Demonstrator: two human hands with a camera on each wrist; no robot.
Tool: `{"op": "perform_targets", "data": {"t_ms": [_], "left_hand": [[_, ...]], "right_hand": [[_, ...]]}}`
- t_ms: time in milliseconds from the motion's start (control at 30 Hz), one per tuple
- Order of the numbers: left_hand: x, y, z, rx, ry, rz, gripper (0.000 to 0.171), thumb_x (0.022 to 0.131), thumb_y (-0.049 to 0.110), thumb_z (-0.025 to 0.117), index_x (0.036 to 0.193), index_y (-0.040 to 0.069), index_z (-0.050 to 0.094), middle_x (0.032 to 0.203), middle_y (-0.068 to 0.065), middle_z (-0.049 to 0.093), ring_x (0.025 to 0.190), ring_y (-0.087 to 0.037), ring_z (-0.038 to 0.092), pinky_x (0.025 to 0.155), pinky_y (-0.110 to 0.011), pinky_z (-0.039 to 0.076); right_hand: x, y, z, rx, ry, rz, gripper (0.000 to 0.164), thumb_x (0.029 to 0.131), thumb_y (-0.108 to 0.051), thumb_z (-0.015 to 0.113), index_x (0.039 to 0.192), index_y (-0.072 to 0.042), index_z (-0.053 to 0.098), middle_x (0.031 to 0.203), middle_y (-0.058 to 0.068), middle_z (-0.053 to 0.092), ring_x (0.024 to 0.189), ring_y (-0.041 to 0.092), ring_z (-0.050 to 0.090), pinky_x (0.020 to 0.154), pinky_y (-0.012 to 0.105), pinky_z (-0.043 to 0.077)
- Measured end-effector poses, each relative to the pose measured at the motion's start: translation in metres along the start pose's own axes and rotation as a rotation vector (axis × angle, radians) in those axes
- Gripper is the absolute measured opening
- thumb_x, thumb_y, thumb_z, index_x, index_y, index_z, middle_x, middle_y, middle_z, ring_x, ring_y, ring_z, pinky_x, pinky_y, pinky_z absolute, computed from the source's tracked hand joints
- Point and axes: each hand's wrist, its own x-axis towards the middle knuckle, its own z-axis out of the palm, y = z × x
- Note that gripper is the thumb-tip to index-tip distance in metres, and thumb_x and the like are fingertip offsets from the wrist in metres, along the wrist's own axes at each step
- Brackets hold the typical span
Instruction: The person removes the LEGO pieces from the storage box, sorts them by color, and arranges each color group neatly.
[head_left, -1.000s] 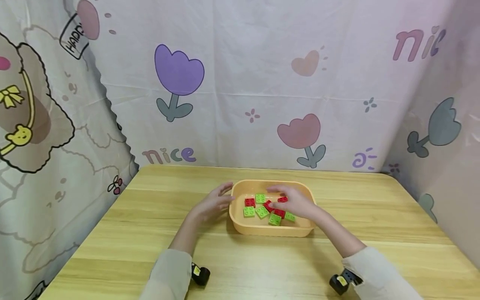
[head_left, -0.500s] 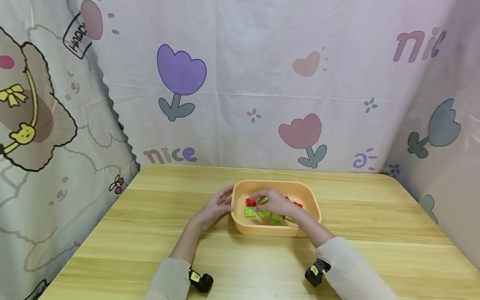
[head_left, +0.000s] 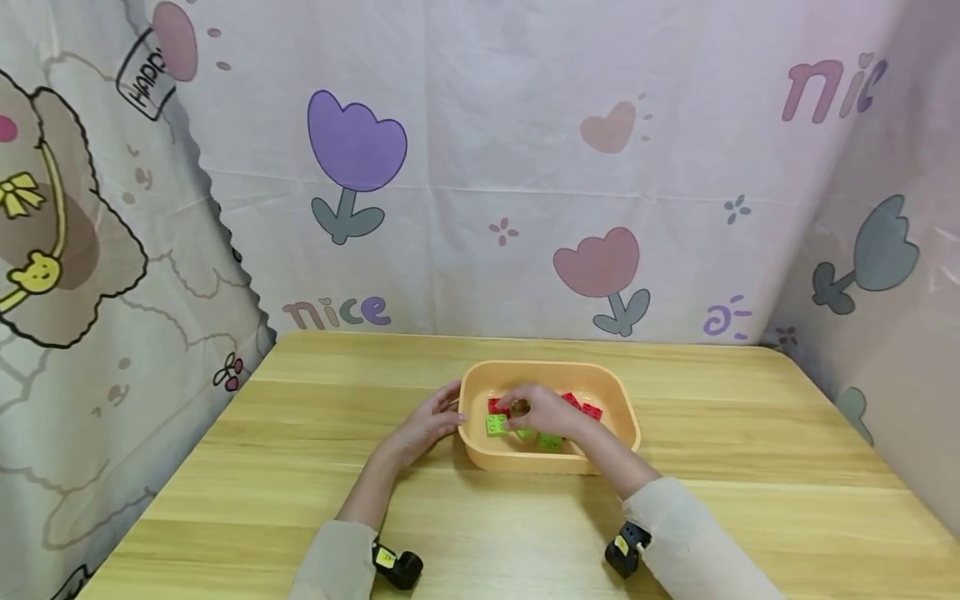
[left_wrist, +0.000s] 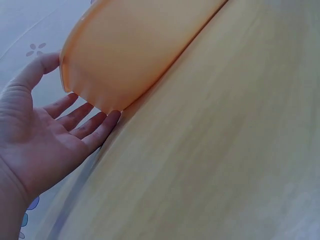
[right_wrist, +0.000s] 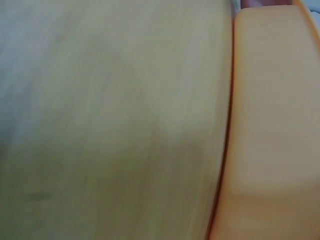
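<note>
A yellow-orange plastic tub [head_left: 525, 460] stands on the wooden table with red and green toy bricks inside. My left hand [head_left: 426, 423] rests against its left end. In the left wrist view the thumb and fingertips of the left hand [left_wrist: 47, 130] touch the tub's end wall [left_wrist: 130, 50]. Inside the tub, my right hand [head_left: 551, 412] curls its fingers and thumb round a green brick [head_left: 519, 407], which is partly hidden. A red brick [head_left: 495, 406] and another green brick [head_left: 496, 425] lie just left of those fingers. The right wrist view shows only the tub's outer wall [right_wrist: 275, 110] beside the table.
Red bricks [head_left: 592, 412] lie to the right of the right hand in the tub, and a green brick [head_left: 551, 442] near the front wall. The wooden table [head_left: 337, 367] runs back to a patterned cloth [head_left: 465, 275]. Each wrist wears a small black camera [head_left: 401, 568].
My right hand has moved left inside the tub and closed round a green brick. Red bricks at the right have shifted. The left hand stays at the tub's left end.
</note>
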Motion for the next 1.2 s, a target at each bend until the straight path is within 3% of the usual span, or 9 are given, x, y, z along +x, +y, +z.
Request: {"op": "perform_targets", "data": {"t_ms": [267, 500, 900, 1200], "left_hand": [[-0.0002, 0.0013, -0.0003, 0.011, 0.001, -0.017, 0.073, 0.083, 0.001, 0.054, 0.145, -0.001, 0.015, 0.147, -0.022, 0.018, 0.132, -0.034, 0.023, 0.097, -0.034, 0.038], [-0.0003, 0.0013, -0.0001, 0.015, 0.021, -0.038, 0.073, 0.082, 0.003, 0.056, 0.145, 0.002, 0.018, 0.148, -0.019, 0.019, 0.132, -0.032, 0.024, 0.096, -0.032, 0.038], [-0.0011, 0.0014, -0.0013, 0.001, 0.003, -0.043, 0.073, 0.083, 0.003, 0.055, 0.145, -0.001, 0.015, 0.148, -0.022, 0.017, 0.132, -0.034, 0.022, 0.097, -0.034, 0.037], [-0.0021, 0.0017, -0.0012, -0.003, 0.006, -0.039, 0.073, 0.083, 0.002, 0.054, 0.145, 0.0, 0.015, 0.147, -0.022, 0.018, 0.131, -0.034, 0.024, 0.096, -0.033, 0.038]], "right_hand": [[0.0011, -0.0012, -0.0001, -0.058, -0.003, -0.047, 0.025, 0.076, -0.006, 0.073, 0.1, -0.005, 0.069, 0.1, 0.006, 0.059, 0.086, 0.02, 0.052, 0.073, 0.03, 0.046], [0.0021, 0.0003, 0.0012, -0.107, -0.017, -0.065, 0.033, 0.073, -0.008, 0.077, 0.104, -0.003, 0.068, 0.099, 0.006, 0.056, 0.088, 0.02, 0.051, 0.078, 0.033, 0.045], [0.0014, 0.0015, 0.006, -0.198, -0.021, -0.038, 0.027, 0.073, -0.015, 0.078, 0.099, -0.014, 0.07, 0.097, 0.0, 0.051, 0.089, 0.016, 0.047, 0.079, 0.033, 0.044], [0.0011, 0.0009, 0.0057, -0.213, -0.051, -0.111, 0.029, 0.074, -0.013, 0.076, 0.102, -0.013, 0.07, 0.102, 0.001, 0.051, 0.094, 0.017, 0.048, 0.082, 0.034, 0.044]]}}
